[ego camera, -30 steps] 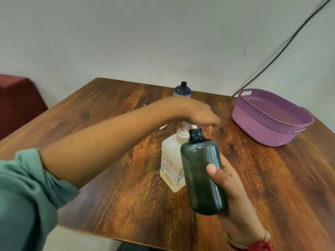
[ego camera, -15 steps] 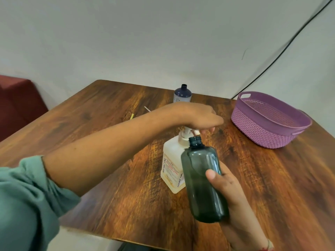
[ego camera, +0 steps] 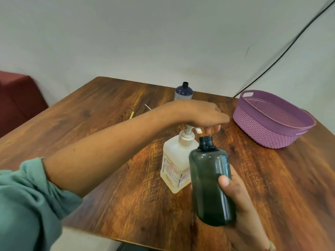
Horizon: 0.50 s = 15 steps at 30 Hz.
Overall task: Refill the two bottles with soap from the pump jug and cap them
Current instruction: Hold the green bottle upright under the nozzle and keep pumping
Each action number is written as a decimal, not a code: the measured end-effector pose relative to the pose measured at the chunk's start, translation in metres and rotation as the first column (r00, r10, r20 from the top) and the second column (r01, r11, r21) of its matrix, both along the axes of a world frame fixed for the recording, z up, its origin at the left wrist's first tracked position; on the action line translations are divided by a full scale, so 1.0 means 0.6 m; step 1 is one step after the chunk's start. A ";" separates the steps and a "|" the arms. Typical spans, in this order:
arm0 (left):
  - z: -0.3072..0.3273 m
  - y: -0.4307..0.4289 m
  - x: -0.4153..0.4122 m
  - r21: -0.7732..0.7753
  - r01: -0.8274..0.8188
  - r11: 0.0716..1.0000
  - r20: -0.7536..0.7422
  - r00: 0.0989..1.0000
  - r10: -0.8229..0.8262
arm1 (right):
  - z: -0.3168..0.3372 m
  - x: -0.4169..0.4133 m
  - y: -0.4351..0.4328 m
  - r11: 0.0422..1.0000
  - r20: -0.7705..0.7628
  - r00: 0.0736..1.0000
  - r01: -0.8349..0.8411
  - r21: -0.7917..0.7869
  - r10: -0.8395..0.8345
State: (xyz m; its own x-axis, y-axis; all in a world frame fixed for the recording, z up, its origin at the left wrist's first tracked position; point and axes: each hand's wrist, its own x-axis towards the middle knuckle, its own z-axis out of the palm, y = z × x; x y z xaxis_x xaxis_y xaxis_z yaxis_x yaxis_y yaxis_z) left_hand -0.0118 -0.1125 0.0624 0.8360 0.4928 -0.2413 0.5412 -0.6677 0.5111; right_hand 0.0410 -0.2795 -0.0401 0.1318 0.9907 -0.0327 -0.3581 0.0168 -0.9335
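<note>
Left hand (ego camera: pixel 204 115) — laid palm-down on the pump head of the pump jug (ego camera: pixel 176 165), fingers (ego camera: pixel 216 128) loosely extended and drooping past the nozzle, curled round nothing. Pump jug: pale, square, labelled, upright near the middle of the table (ego camera: pixel 108 109). Right hand (ego camera: pixel 243 205) — gripping the lower body of the dark bottle (ego camera: pixel 210 178), thumb across its front, the rest of the hand wrapped behind. Dark bottle: held off the table just in front of the jug, nearly upright, its uncapped neck just below and to the right of the nozzle. Second bottle (ego camera: pixel 184 91): blue-shouldered, uncapped, upright at the table's far edge, partly hidden by the left wrist. Purple basket (ego camera: pixel 272 124): at the far right of the table, well apart from the jug. Yellow stick (ego camera: pixel 132 115): flat on the table beyond the left forearm.
</note>
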 end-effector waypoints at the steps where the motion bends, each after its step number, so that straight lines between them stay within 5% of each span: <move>1: -0.001 0.000 0.001 -0.001 -0.005 1.000 0.005 1.000 0.005 | 0.003 0.000 0.001 1.000 0.002 1.000 -0.001 0.012 0.001; 15: -0.005 -0.002 0.000 -0.004 -0.055 0.998 0.036 0.998 0.055 | 0.009 -0.004 0.011 0.999 0.009 1.000 -0.005 0.042 0.005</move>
